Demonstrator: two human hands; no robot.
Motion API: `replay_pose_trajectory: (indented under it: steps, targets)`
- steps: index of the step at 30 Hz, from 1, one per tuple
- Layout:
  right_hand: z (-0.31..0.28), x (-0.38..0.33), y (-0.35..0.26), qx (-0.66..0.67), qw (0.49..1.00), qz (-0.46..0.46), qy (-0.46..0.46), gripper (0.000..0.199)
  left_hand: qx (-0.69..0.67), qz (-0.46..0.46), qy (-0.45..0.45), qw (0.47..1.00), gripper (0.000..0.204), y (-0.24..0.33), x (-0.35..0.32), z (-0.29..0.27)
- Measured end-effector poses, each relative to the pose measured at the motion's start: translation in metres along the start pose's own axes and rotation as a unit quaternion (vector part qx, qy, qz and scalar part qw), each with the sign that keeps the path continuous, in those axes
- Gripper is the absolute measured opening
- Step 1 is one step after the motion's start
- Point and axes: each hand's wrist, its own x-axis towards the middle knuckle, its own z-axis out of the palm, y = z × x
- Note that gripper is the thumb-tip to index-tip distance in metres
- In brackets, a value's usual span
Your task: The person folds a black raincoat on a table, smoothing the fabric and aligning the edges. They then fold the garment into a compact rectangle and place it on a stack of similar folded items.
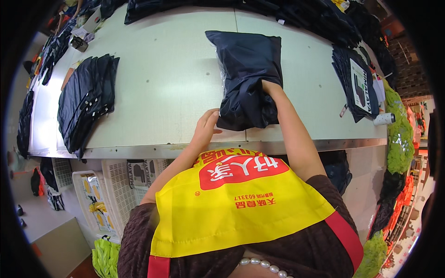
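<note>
A dark navy folded garment (252,58) lies on the white table in front of me, with clear plastic showing along its left edge. Its near end is bunched and creased. My right hand (270,87) reaches into the folds at the right side, and its fingers are hidden there. At the lower left corner, my left hand (207,123) rests against the garment's edge, thumb apart from the fingers. Whether the fingertips catch any plastic is not clear.
Fanned dark garments (88,102) lie at the table's left. At right are stacked dark packages (354,85) and a white roll (384,119). More dark clothing (306,16) lines the far edge. White baskets (113,197) stand below the metal-trimmed table edge (185,149).
</note>
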Motion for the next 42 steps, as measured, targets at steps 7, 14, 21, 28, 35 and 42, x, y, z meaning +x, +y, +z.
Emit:
replay_pose_trajectory:
  steps: [7,14,21,28,35,42]
  targets:
    - [-0.009,0.003,0.014,0.101,0.994,0.005,-0.052,0.051,0.183,-0.022,-0.014,0.983,0.033,0.003,0.010,0.004]
    - [-0.017,0.003,0.010,0.064,0.998,0.008,0.007,0.052,0.386,0.349,-0.127,0.844,0.027,0.044,-0.015,0.016]
    - [0.003,0.039,0.010,-0.034,0.993,0.064,0.093,0.054,0.274,0.137,-0.072,0.949,0.033,0.001,0.022,0.013]
    - [-0.024,-0.039,-0.022,0.014,0.997,0.038,-0.072,0.048,0.189,0.122,-0.022,0.974,0.031,0.007,0.015,0.016]
    - [0.035,-0.106,-0.050,-0.389,0.901,-0.149,0.118,0.081,0.225,0.150,-0.070,0.960,0.027,-0.005,0.015,0.019]
    - [0.055,-0.061,-0.030,-0.286,0.951,-0.116,-0.021,0.080,0.306,0.192,-0.146,0.921,0.025,0.001,0.002,0.001]
